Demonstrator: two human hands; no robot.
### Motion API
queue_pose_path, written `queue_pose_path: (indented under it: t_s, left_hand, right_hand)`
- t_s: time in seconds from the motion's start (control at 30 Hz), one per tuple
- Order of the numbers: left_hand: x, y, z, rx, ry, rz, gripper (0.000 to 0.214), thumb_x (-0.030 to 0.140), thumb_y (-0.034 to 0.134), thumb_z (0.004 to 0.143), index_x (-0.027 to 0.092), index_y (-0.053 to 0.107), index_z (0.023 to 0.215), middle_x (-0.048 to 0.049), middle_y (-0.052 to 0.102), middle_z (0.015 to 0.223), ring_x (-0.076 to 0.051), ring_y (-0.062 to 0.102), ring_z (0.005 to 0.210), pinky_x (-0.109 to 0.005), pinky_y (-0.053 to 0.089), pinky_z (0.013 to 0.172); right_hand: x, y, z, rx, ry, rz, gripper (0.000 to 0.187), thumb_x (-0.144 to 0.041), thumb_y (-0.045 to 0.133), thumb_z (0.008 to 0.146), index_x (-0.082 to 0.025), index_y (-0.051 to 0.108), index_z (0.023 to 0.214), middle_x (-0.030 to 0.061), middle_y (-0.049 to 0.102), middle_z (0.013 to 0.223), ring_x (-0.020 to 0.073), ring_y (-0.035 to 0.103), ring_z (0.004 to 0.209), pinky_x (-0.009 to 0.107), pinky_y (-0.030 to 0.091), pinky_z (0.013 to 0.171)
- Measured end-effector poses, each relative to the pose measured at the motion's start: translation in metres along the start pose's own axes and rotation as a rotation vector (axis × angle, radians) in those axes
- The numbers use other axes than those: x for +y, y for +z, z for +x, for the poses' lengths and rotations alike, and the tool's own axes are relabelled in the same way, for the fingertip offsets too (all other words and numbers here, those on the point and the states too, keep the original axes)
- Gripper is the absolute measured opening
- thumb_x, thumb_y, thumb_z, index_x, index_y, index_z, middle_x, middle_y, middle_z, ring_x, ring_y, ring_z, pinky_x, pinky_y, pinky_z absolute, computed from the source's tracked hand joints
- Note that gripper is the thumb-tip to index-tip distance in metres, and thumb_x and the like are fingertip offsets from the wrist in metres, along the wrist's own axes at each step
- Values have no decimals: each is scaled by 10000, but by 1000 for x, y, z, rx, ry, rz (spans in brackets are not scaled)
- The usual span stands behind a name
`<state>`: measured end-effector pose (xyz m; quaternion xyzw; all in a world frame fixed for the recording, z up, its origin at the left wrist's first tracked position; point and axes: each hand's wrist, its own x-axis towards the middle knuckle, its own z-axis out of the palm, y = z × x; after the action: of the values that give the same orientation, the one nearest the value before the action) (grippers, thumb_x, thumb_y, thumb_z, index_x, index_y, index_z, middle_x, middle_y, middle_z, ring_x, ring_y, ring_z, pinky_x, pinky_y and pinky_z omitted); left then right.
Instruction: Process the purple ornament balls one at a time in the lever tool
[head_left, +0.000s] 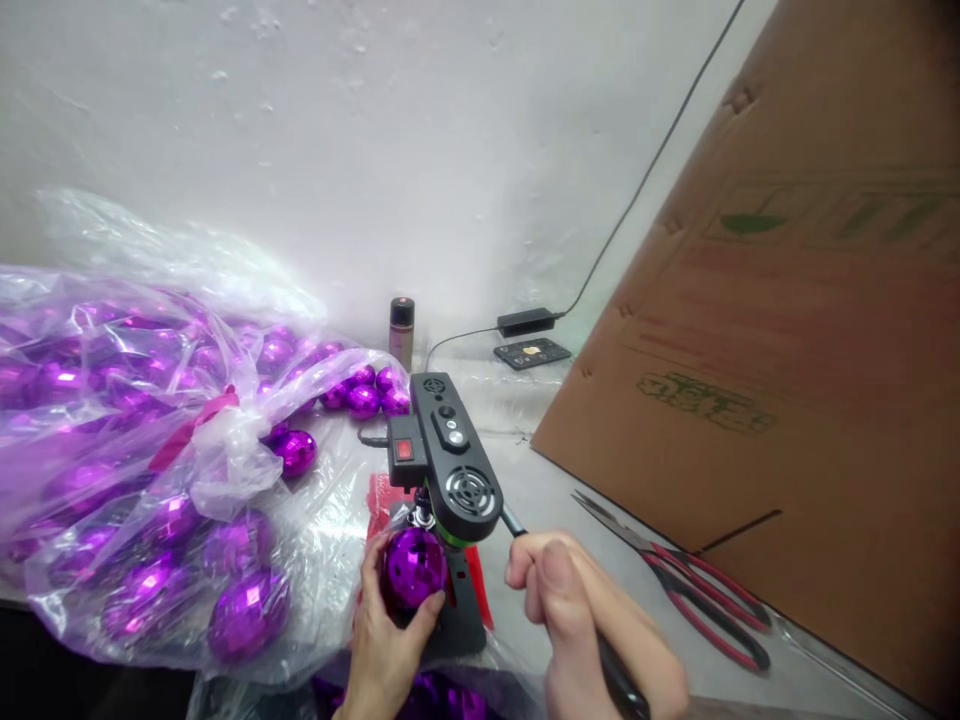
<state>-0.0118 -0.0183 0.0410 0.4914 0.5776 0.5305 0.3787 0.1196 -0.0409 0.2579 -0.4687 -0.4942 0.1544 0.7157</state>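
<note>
My left hand (390, 630) has its fingers wrapped round a shiny purple faceted ball (417, 566). The ball is right beneath the metal tip (421, 512) of a black benchtop machine (454, 450) with round vents, buttons and a red rocker switch (405, 449). Closed in a fist, my right hand (592, 630) grips a lever handle with a metal shaft (511, 518) that reaches to the machine's side. The handle's black end (626, 690) sticks out below the fist. Whether the tip touches the ball is hard to make out.
To the left lies a clear plastic bag (225, 450) full of purple balls; a loose ball (297, 453) sits beside it. Scissors (690, 590) with red-black handles lie at right, before a large cardboard box (787, 330). Behind stand a small bottle (402, 332), power adapter (526, 321) and phone (532, 353).
</note>
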Motion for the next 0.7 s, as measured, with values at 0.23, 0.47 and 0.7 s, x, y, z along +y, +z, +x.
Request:
queue_pose_path:
  t_s: [0.23, 0.47, 0.7]
  left_hand:
    - [-9, -9, -2, -86, 171, 228, 873, 451, 969, 868, 236, 582, 1621, -222, 699, 1652, -492, 626, 1591, -745, 456, 1364]
    - [-13, -10, -8, -118, 201, 280, 830, 406, 934, 916, 227, 578, 1643, -231, 669, 1693, -490, 604, 1621, -747, 498, 1345]
    - [-10, 3, 4, -183, 247, 314, 787, 390, 934, 910, 231, 627, 1617, -227, 673, 1685, -499, 605, 1617, -748, 534, 1310]
  right_hand:
    - [4, -6, 3, -31, -66, -60, 467, -298, 593, 1186, -218, 586, 725, -5, 593, 657, 118, 512, 544, 301, 369, 526]
    - [4, -7, 2, -33, -75, -59, 461, -273, 602, 1176, -214, 584, 719, -4, 594, 661, 114, 505, 544, 303, 352, 526]
    - [2, -5, 0, -18, -74, -67, 453, -247, 590, 1169, -209, 610, 717, 4, 616, 681, 126, 527, 568, 301, 373, 547]
